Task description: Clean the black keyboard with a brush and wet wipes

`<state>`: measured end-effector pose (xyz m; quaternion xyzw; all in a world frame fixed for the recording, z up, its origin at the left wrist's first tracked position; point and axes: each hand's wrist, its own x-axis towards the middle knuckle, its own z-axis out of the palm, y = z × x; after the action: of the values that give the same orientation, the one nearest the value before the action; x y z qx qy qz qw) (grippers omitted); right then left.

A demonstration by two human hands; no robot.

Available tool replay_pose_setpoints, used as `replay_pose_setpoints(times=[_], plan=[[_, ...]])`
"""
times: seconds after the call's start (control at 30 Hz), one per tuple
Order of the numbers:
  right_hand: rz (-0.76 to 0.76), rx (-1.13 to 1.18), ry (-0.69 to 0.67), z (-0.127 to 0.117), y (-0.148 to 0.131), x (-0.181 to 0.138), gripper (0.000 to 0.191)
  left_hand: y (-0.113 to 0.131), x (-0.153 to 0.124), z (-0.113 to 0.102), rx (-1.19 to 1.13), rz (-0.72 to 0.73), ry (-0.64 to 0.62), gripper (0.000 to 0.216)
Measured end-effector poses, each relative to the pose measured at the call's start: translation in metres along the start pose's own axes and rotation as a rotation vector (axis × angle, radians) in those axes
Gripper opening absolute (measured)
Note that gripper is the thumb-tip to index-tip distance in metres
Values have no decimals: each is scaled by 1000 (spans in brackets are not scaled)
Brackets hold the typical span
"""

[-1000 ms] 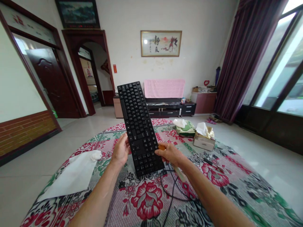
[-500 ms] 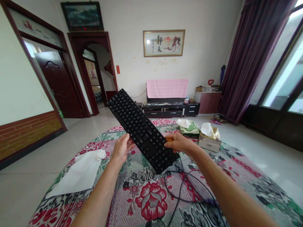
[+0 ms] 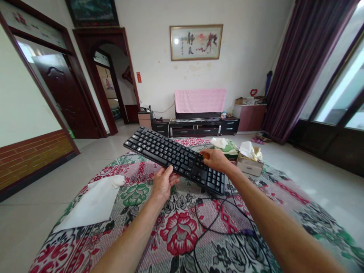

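A black full-size keyboard (image 3: 170,151) is held tilted above the patterned cloth, its number pad end low and to the right. My left hand (image 3: 164,182) grips its near long edge, thumb on top and fingers underneath. My right hand (image 3: 215,160) is closed around a small orange object (image 3: 206,155) at the keyboard's far edge, near the number pad. Most of that object is hidden by the fingers, so its kind is unclear. A black cable (image 3: 200,237) lies in loops on the cloth below the right forearm.
A flowered cloth (image 3: 182,233) covers the rounded surface before me. White paper (image 3: 89,206) lies on its left side. Toward the far right stand a green tissue pack (image 3: 231,148) and a tissue box (image 3: 250,167). A low black cabinet (image 3: 196,131) stands by the far wall.
The keyboard has swung from a steep slant to a flatter, more face-up tilt. My left hand has moved right along its near edge and now grips it. The right hand has risen slightly.
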<state>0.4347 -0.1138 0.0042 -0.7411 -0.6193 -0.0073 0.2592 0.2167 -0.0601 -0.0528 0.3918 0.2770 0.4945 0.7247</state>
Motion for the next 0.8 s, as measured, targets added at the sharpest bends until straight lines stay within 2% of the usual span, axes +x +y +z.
replay_pose_setpoints(times=[0.1,0.2,0.4,0.5,0.67,0.8], plan=[[86,-114,91,5,-7,-7,40,-8,-4,6,-55,-2,76,31],[177,-174,18,10,3,-12,39,-10,-4,4,-49,0,114,32],[283,-224,-94,13,52,-23,37,-12,-5,2,-27,-3,166,32],[339,-194,-143,11,66,-32,29,-15,-10,8,-29,-8,204,28],[558,145,-219,11,67,-44,20,-19,-17,16,-17,-15,211,27],[658,569,-135,12,69,-49,18,-8,-17,17,-10,23,205,27]])
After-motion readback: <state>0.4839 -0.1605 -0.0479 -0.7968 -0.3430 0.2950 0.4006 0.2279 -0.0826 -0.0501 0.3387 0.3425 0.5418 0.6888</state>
